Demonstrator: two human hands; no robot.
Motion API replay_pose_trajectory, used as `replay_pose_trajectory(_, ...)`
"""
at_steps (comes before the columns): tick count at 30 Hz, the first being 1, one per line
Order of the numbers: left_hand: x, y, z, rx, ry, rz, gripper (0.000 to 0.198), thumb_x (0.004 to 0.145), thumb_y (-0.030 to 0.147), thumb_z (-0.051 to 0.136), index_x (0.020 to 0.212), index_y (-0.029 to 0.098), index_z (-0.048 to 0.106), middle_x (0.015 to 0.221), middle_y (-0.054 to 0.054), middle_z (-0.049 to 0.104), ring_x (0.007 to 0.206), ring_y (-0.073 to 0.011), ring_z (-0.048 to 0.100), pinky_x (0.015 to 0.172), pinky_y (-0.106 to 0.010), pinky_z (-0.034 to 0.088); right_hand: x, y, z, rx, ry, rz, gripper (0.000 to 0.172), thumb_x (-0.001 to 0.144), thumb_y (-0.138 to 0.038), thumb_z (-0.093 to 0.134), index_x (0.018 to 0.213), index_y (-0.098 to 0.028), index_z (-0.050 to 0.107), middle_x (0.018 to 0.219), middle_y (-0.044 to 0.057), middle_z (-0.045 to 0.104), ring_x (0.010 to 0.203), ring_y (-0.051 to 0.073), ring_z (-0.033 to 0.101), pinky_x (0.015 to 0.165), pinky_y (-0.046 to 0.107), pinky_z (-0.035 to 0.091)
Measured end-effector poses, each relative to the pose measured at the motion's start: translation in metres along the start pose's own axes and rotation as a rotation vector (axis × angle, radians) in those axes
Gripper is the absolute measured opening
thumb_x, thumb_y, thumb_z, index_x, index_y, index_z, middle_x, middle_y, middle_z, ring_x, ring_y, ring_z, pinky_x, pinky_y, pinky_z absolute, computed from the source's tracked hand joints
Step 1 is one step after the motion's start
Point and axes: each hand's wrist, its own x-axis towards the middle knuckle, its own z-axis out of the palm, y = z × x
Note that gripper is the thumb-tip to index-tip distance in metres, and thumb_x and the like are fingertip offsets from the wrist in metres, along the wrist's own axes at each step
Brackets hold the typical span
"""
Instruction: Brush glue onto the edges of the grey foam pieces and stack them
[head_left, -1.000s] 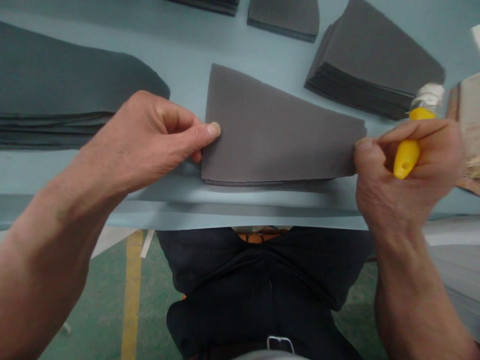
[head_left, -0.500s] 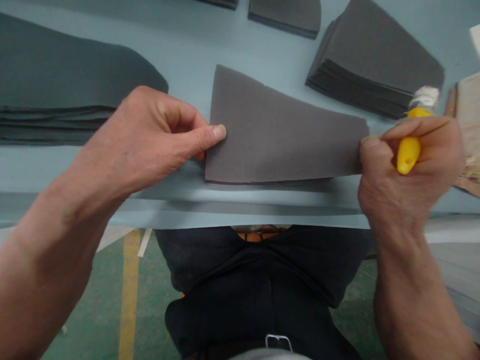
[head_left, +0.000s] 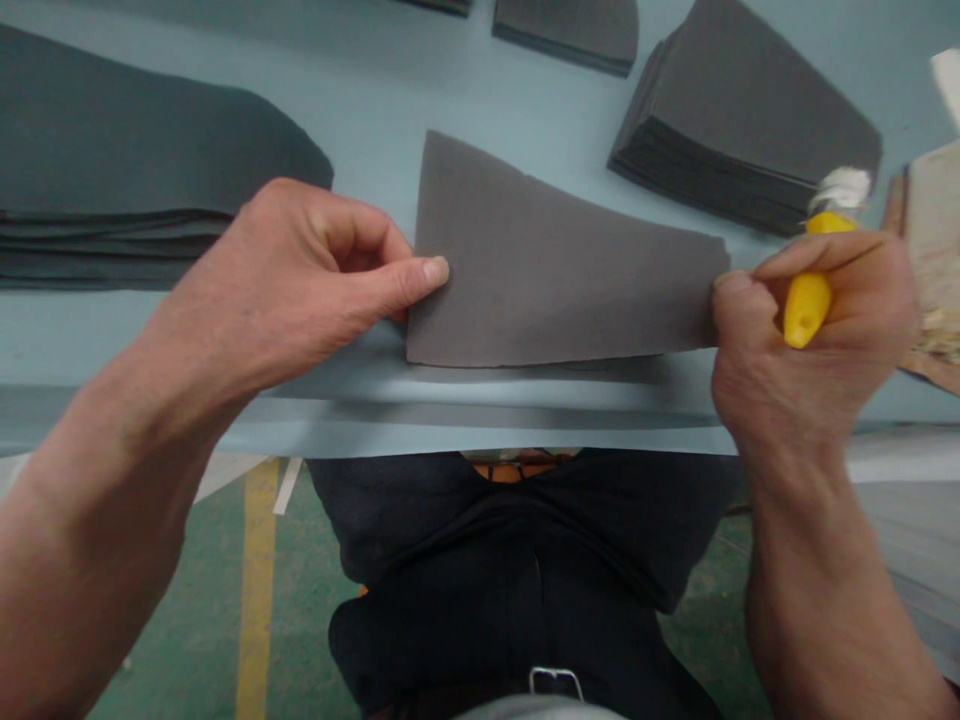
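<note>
A grey foam piece [head_left: 555,270], wide at the left and narrow at the right, is held just above the pale blue table [head_left: 375,110] near its front edge. My left hand [head_left: 300,280] pinches the piece's left edge between thumb and curled fingers. My right hand [head_left: 817,330] pinches the narrow right end with the thumb. The same hand also grips a yellow-handled brush [head_left: 810,290], whose white bristles [head_left: 840,187] stick up past the fingers.
A tall stack of dark grey foam sheets [head_left: 150,190] lies at the left. Another stack of cut pieces [head_left: 735,140] sits at the back right, a smaller one [head_left: 570,30] at the back. A wooden board [head_left: 930,230] is at the right edge. My dark clothing [head_left: 525,560] shows below the table.
The piece has lifted slightly off the thin layer beneath it and both hands have shifted a little; the grips are unchanged.
</note>
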Motion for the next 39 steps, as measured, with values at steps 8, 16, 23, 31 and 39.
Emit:
replay_pose_trajectory(8,-0.002,0.001,0.003,-0.042,0.023,-0.018,0.039,0.082,0.047,0.076,0.060,0.015,0.069,0.049,0.006,0.047,0.049,-0.0035,0.035,0.047,-0.020,0.020,0.001,-0.003,0.003,0.018,0.056,0.002,0.013,0.074,-0.020,0.067,0.083,-0.024,0.058,0.071,-0.003,0.056,0.061,0.012,0.047,0.062,0.034,0.038)
replay_pose_trajectory(16,-0.005,0.000,0.010,0.051,0.099,0.002,0.035,0.086,0.042,0.074,0.062,0.016,0.068,0.050,0.007,0.048,0.050,-0.0051,0.037,0.051,-0.024,0.021,0.001,-0.002,0.005,0.027,0.074,-0.030,0.014,0.073,-0.018,0.068,0.082,-0.023,0.059,0.070,-0.003,0.056,0.059,0.012,0.047,0.065,0.035,0.039)
replay_pose_trajectory(23,-0.009,-0.003,0.013,0.166,0.153,0.056,0.029,0.089,0.036,0.076,0.068,0.017,0.071,0.053,0.008,0.050,0.055,-0.0065,0.042,0.064,-0.027,0.031,0.001,0.000,0.002,0.018,0.049,-0.032,0.014,0.075,-0.019,0.069,0.083,-0.023,0.058,0.071,-0.003,0.055,0.061,0.012,0.047,0.066,0.035,0.038)
replay_pose_trajectory(31,-0.008,-0.002,0.014,0.288,0.159,0.139,0.027,0.092,0.034,0.073,0.070,0.021,0.066,0.063,0.006,0.060,0.056,-0.0100,0.047,0.070,-0.029,0.036,0.001,-0.002,0.005,0.039,0.070,-0.012,0.016,0.074,-0.019,0.069,0.084,-0.024,0.058,0.071,-0.003,0.056,0.060,0.013,0.049,0.063,0.034,0.038)
replay_pose_trajectory(39,-0.010,-0.005,0.018,0.310,0.203,0.179,0.029,0.091,0.042,0.067,0.071,0.021,0.064,0.063,0.006,0.059,0.056,-0.0095,0.049,0.068,-0.028,0.038,-0.001,-0.001,0.003,0.023,0.031,0.061,0.014,0.079,-0.027,0.066,0.089,-0.023,0.057,0.074,-0.005,0.057,0.060,0.011,0.051,0.060,0.031,0.040)
